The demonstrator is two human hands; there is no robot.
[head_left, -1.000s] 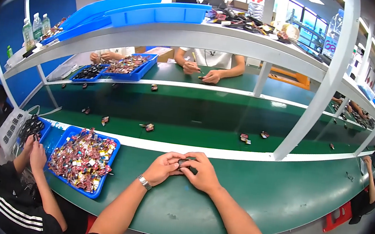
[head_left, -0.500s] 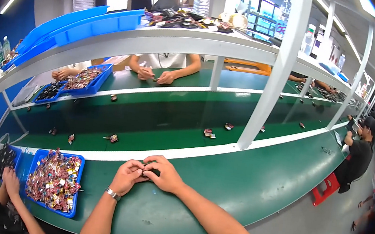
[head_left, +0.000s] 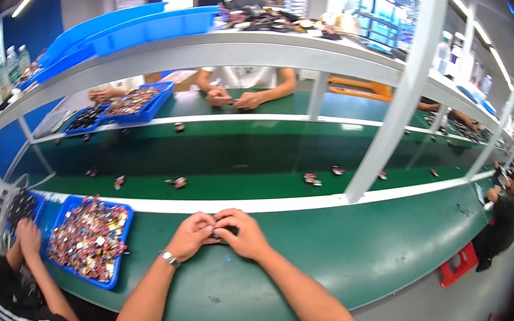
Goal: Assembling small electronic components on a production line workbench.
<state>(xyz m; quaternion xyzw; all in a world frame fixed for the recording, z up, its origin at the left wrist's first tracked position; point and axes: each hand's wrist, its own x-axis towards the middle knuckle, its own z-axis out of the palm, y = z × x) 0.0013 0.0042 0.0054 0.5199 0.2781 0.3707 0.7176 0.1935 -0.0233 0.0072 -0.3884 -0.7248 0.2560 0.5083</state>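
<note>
Close together over the green tabletop, my left hand [head_left: 191,240] and my right hand [head_left: 246,236] have their fingers bent inward around one small dark part [head_left: 216,237]. Both hands pinch it between thumbs and fingertips. Most of the part is covered by my fingers, so its exact kind cannot be made out. To the left of my left forearm, a blue tray [head_left: 119,262] holds a heap of small reddish, white and gold electronic pieces [head_left: 88,237].
Beyond my hands, a white rail [head_left: 251,210] borders a green belt [head_left: 234,186] carrying scattered small parts [head_left: 312,179]. A slanted white post [head_left: 397,120] rises at right, under a loaded shelf. A co-worker's hands [head_left: 28,236] are at left; another person's hands [head_left: 232,98] work opposite.
The whole picture has shifted right and slightly up, bringing more of the left-hand co-worker into view. My hands stay together on the small dark part, with only slight finger movement.
</note>
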